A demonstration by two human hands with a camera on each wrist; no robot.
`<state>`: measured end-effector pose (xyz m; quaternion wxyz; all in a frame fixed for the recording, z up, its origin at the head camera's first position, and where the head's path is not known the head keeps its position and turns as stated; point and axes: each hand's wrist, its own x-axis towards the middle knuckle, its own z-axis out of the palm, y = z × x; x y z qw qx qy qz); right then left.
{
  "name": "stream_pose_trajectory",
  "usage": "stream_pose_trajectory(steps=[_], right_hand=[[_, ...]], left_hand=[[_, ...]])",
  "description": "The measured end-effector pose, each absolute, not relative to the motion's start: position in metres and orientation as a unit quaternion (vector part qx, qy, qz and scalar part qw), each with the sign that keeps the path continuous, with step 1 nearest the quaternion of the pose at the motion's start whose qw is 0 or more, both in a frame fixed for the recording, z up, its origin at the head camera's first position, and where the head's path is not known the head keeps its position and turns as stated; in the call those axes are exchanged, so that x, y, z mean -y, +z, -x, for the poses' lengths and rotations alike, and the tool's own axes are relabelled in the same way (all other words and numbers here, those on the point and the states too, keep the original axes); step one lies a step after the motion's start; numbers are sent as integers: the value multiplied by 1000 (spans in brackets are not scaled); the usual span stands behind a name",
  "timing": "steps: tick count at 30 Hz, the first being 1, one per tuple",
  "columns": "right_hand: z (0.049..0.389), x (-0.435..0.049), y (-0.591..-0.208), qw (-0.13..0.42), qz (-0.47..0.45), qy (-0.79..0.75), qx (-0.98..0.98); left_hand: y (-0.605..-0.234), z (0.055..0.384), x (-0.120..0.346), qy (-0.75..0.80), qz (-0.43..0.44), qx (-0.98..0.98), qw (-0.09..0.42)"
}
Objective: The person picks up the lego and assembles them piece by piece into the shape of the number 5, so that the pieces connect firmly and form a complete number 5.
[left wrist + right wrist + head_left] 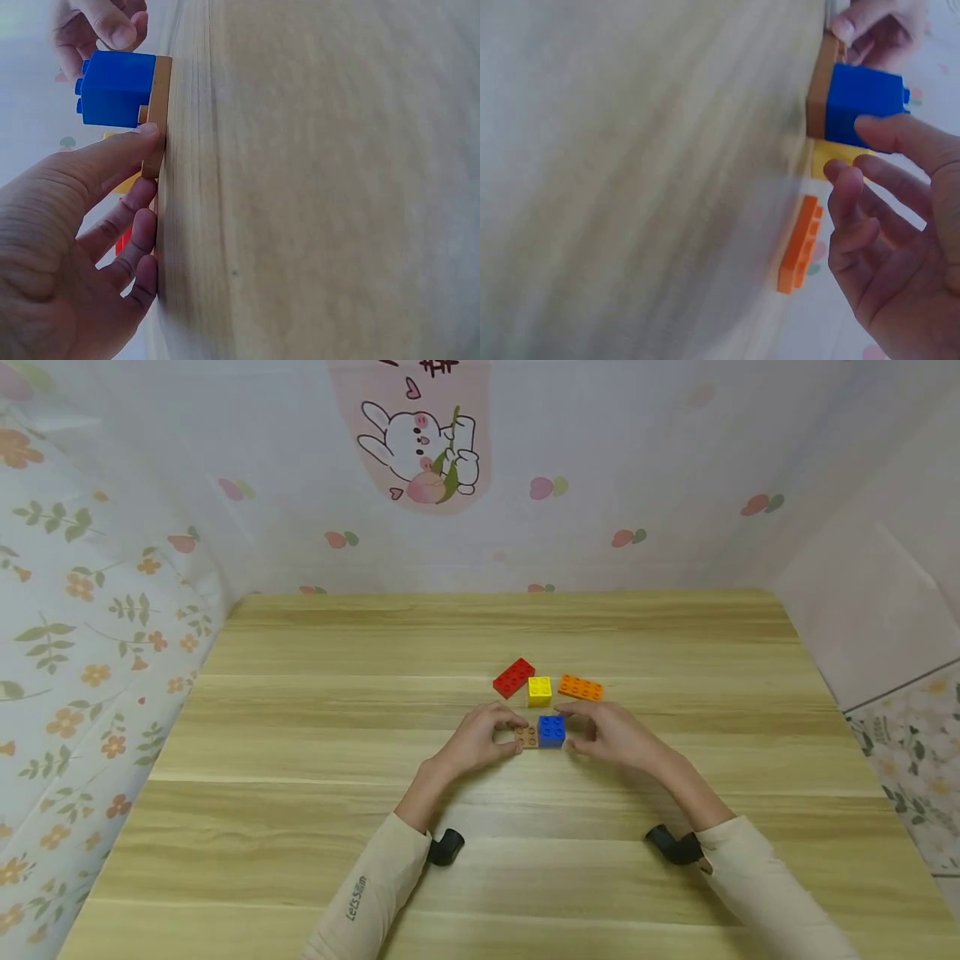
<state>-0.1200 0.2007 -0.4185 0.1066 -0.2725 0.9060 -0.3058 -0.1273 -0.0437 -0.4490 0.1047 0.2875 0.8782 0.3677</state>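
Note:
A square blue brick point(552, 731) sits on the right part of a flat tan brick point(527, 737), whose left studs are bare. My left hand point(480, 739) pinches the tan brick at its left end, thumb on the near side. In the left wrist view that thumb point(148, 129) lies against the tan edge. Beside the blue brick's right side is my right hand point(611, 735), fingers loosely bent; the left wrist view shows a small gap between them. Just behind stands a yellow brick point(539, 692).
Behind the hands lie a red brick point(514, 677) at the left and a flat orange brick point(581, 687) at the right. All rest on a wood-grain table point(300, 735). A patterned cloth point(285, 460) hangs along the table's back edge.

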Motion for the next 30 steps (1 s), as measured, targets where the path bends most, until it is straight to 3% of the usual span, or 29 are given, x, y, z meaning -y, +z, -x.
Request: stream_pose_trajectory(steps=[8,12,21,30], right_hand=[[147,-205,-412,19,265,-258,-929],[166,-201,-410,1,259,-244,-934],[207,-185,-412,58,266,-259,-927],[226,-172,-414,132,283,-271,-910]], left_hand=[[-450,128,43,372,-288,-876,103],[-449,129,43,380,-289,-873,101],[-451,129,44,386,-288,-870,106],[-451,128,46,387,-284,-870,114]])
